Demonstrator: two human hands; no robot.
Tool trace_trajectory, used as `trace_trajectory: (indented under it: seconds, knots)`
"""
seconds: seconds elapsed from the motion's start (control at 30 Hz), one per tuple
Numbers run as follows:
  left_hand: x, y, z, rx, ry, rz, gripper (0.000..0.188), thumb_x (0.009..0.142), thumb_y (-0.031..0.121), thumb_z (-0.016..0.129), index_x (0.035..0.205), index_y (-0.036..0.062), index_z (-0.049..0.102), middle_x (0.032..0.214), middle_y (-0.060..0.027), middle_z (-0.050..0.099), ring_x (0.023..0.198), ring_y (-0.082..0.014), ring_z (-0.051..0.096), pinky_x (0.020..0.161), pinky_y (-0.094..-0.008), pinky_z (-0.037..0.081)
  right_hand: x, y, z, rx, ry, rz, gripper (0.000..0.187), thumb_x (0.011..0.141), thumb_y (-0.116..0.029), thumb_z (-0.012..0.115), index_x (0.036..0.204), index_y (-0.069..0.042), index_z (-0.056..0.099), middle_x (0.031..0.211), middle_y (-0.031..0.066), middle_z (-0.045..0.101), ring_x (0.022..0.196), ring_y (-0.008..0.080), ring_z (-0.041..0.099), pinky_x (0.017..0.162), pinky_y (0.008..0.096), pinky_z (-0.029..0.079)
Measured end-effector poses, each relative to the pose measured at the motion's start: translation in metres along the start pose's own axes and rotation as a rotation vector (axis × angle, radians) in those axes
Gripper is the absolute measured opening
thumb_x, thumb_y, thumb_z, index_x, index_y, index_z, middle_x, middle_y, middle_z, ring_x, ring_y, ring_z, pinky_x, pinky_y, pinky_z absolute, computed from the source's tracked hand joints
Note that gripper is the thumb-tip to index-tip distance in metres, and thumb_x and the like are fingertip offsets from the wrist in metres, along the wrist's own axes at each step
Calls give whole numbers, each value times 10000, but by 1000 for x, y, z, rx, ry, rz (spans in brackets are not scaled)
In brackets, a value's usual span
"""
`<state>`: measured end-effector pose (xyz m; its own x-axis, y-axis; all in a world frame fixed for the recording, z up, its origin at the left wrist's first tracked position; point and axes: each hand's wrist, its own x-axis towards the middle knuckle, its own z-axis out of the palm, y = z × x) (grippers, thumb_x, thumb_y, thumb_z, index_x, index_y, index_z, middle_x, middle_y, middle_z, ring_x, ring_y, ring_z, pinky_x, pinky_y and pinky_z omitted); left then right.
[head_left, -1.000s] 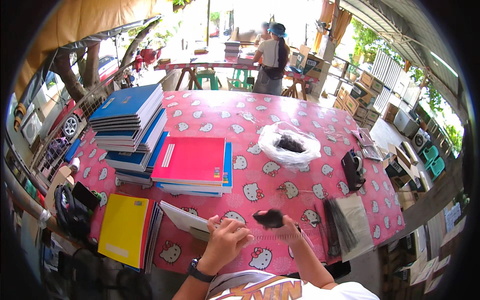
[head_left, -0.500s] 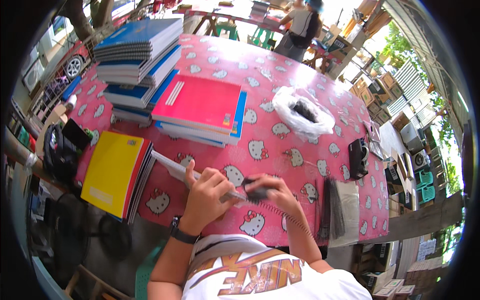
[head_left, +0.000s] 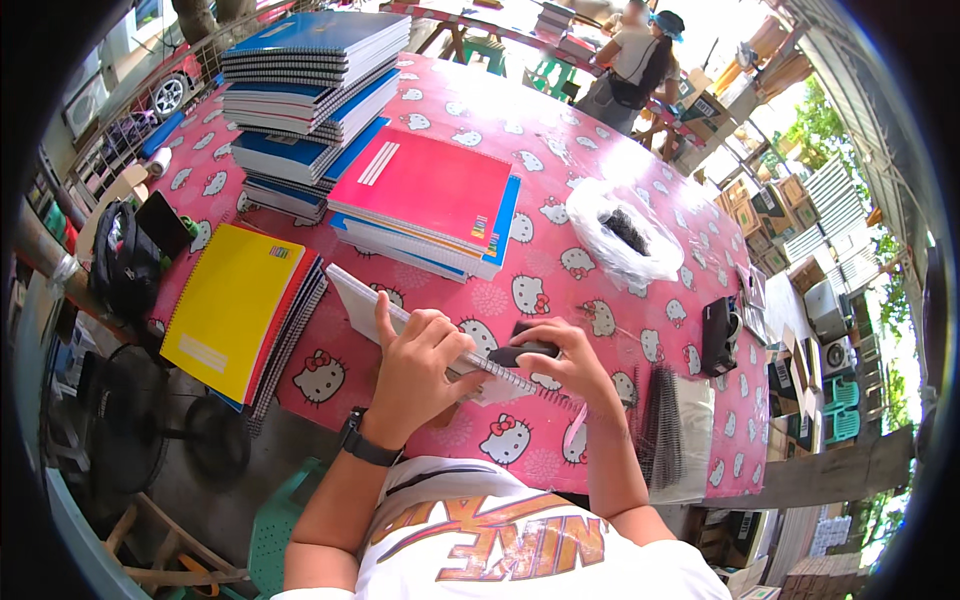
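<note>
A white-paged notebook [head_left: 362, 303] stands on its edge, tilted, over the pink patterned table. My left hand [head_left: 425, 368] grips it, thumb on the near side and fingers over the top. Along its upper edge runs a thin spiral wire coil [head_left: 512, 376], its loose end pointing toward my right forearm. My right hand [head_left: 578, 362] is curled around a small black object [head_left: 530, 350] right beside the coil; its exact kind is unclear. A pink strip [head_left: 575, 425] shows below my right wrist.
Left of the hands are yellow-topped notebooks [head_left: 235, 305]; beyond them, a pink-topped stack [head_left: 425, 190] and a tall blue stack [head_left: 320, 40]. A plastic bag [head_left: 655, 262], a black pouch [head_left: 718, 325] and dark coils [head_left: 662, 430] lie to the right. A person [head_left: 635, 75] stands behind the table.
The coil's loose tail, earlier stretching long past my right forearm, is now much shorter, with more coil along the notebook's edge. My right hand has shifted slightly right; the view has tilted.
</note>
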<state>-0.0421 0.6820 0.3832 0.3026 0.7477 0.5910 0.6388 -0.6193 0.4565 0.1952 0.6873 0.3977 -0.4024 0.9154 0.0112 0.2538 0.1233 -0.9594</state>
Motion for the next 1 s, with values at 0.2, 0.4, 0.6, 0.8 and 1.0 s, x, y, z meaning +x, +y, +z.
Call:
trace_trajectory:
  seconds: [0.2,0.4,0.6,0.8,1.0]
  knots:
    - [0,1,-3,-67,-34,-37,492,584,375,794,991,164,615,795,35,542,912,-179,540,1096,-609,52,8,-9,11,50,-39,1,474,730,-406,697,967,4,672,930,107,655,916,188,581,804,316,453]
    - [0,-19,-12,-17,6,-55,506,614,366,774,1038,156,595,797,52,560,908,-161,548,1106,-598,60,11,-11,15,242,-146,-137,584,702,-500,695,986,10,671,1080,135,620,907,177,590,815,307,455]
    - [-6,-7,-1,-96,-10,35,508,578,322,803,1006,158,582,803,32,551,918,-175,543,1104,-601,74,10,-16,4,177,-99,-20,472,740,-402,707,980,3,670,980,115,648,974,200,577,867,343,428]
    - [-6,-13,-11,-12,81,-64,497,583,363,809,980,151,598,778,24,532,922,-191,547,1106,-591,82,10,-2,6,-158,89,14,507,678,-426,733,970,-16,679,984,146,643,961,224,592,852,336,441]
    - [-3,-17,-15,-44,8,-74,551,590,370,808,1034,138,578,769,26,525,921,-194,545,1106,-586,65,30,-7,3,-292,35,5,528,669,-453,739,967,-21,684,1022,127,654,984,244,592,876,356,435]
